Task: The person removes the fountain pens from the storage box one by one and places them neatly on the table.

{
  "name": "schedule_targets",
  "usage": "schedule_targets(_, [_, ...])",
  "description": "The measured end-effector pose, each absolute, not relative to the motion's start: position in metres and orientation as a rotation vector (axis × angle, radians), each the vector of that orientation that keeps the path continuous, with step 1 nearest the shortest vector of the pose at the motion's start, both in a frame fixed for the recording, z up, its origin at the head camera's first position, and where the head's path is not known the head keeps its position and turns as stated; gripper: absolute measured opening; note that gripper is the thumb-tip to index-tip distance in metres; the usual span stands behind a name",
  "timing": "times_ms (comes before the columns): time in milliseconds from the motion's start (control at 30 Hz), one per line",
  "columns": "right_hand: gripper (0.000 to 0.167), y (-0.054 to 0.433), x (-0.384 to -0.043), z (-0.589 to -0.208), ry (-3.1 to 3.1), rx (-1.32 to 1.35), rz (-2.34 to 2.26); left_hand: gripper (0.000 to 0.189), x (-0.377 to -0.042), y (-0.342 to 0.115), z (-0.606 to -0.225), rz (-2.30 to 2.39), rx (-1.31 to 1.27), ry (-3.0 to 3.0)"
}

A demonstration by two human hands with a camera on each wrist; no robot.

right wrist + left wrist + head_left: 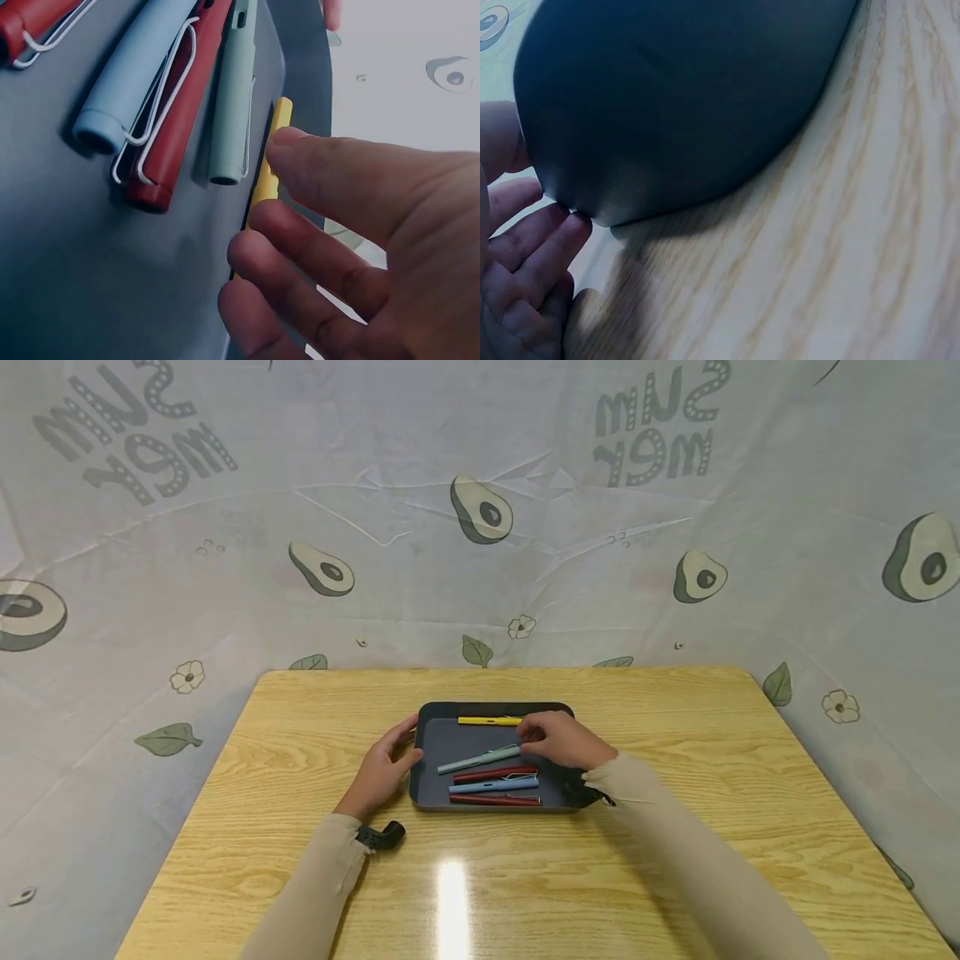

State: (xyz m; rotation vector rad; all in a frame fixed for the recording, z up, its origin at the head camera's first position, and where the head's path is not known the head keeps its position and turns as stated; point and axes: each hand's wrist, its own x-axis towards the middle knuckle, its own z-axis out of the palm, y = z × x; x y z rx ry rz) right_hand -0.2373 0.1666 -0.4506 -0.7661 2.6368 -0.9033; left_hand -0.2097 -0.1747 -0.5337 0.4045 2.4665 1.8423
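The right hand (566, 742) reaches over the tray (450, 741), its fingers and thumb bent at the yellow pen (483, 721); in the right wrist view a gap shows between thumb and forefinger, with the pen crossing just behind them, and whether they pinch it I cannot tell. That pen lies along the far side of the tray, its left end reaching out beyond the fingers.

The green pen (478, 759) lies aslant, its clip end just beside those fingertips. Nearer the person than the fingers are a red pen (491, 774), then the blue pen (495, 786), then another red pen (495, 800), all three side by side.

The left hand (381, 777) rests at the tray's left side, fingers loosely extended, fingertips touching the outside wall. Below both hands' fingers spreads the wooden table (315, 735); beyond them hangs a printed sheet (420, 610).
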Motion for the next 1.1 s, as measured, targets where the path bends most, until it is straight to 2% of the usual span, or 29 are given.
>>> schedule_targets(667, [0.026,0.154,-0.243,-0.443,2.560,-0.814,-0.697,0.059,-0.208,-0.175,-0.534,1.814,0.377,2.517])
schedule_targets(1100, [0.017,0.148,-0.251,-0.447,2.566,-0.815,-0.577,0.058,-0.207,-0.176,-0.534,1.842,0.379,2.496])
